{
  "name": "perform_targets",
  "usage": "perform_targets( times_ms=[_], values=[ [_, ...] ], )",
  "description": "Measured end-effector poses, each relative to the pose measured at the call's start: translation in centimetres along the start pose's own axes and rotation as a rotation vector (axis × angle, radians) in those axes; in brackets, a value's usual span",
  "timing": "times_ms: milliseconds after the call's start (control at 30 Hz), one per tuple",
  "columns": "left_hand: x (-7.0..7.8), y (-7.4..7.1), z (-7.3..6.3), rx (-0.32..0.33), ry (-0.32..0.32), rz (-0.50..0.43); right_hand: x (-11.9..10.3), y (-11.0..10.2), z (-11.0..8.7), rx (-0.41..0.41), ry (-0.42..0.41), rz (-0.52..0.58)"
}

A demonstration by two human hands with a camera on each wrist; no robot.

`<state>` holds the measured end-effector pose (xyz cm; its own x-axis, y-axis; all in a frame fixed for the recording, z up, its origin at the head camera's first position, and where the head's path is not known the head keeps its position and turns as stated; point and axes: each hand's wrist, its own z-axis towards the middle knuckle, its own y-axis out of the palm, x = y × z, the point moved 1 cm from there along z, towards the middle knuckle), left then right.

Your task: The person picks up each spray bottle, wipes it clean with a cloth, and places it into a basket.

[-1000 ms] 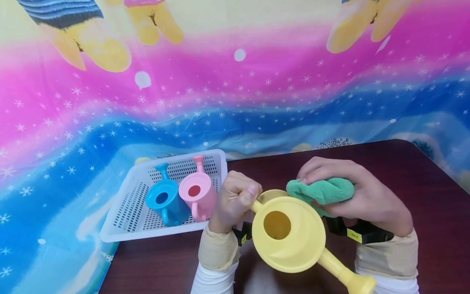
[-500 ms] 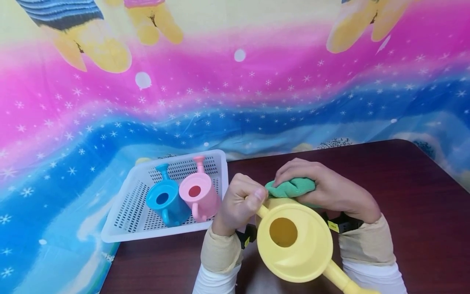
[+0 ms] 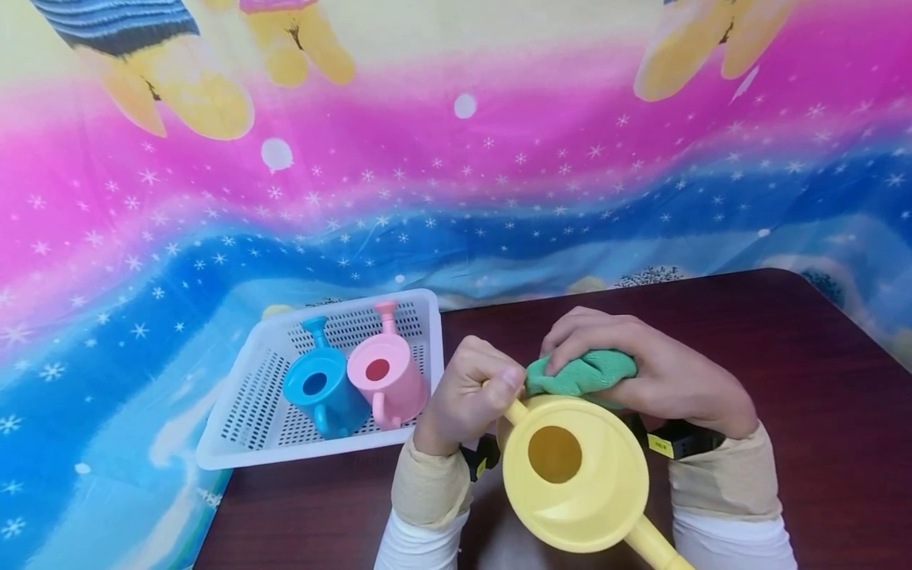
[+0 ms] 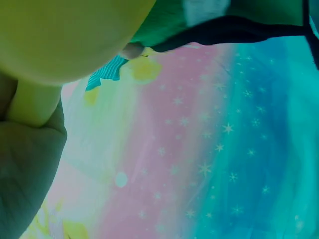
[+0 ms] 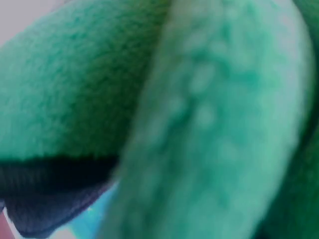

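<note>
In the head view my left hand (image 3: 473,392) grips the handle of a yellow watering can (image 3: 606,491). The can is tipped, with its round top opening facing the camera and its spout pointing down to the right. My right hand (image 3: 655,368) holds a bunched green cloth (image 3: 580,374) against the far side of the can, close by the left hand. Folds of the green cloth (image 5: 209,119) fill most of the right wrist view. In the left wrist view the can's yellow body (image 4: 65,35) looms at top left, above the gripping left hand (image 4: 30,164).
A white perforated basket (image 3: 249,459) stands at the left of the dark red-brown table (image 3: 805,372). Inside it are a blue watering can (image 3: 342,404) and a pink watering can (image 3: 402,380). A colourful snowflake-patterned cloth (image 3: 499,190) hangs behind the table.
My right hand has moved the green cloth left along the can's far side, then slightly back right. The yellow can has shifted a little down and right in my left hand's grip.
</note>
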<state>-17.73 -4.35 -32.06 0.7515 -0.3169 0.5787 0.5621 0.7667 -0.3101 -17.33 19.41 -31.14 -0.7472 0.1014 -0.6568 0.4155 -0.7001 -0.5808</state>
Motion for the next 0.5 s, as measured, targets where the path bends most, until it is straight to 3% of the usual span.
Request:
perform_targets(
  times_ms=[267, 500],
  values=[
    [-0.01, -0.01, 0.03, -0.005, -0.014, 0.057, -0.31, -0.13, -0.23, 0.047, -0.197, 0.129],
    [0.41, -0.39, -0.13, 0.082, 0.025, 0.058, 0.03, -0.36, -0.47, 0.080, -0.263, 0.206]
  ],
)
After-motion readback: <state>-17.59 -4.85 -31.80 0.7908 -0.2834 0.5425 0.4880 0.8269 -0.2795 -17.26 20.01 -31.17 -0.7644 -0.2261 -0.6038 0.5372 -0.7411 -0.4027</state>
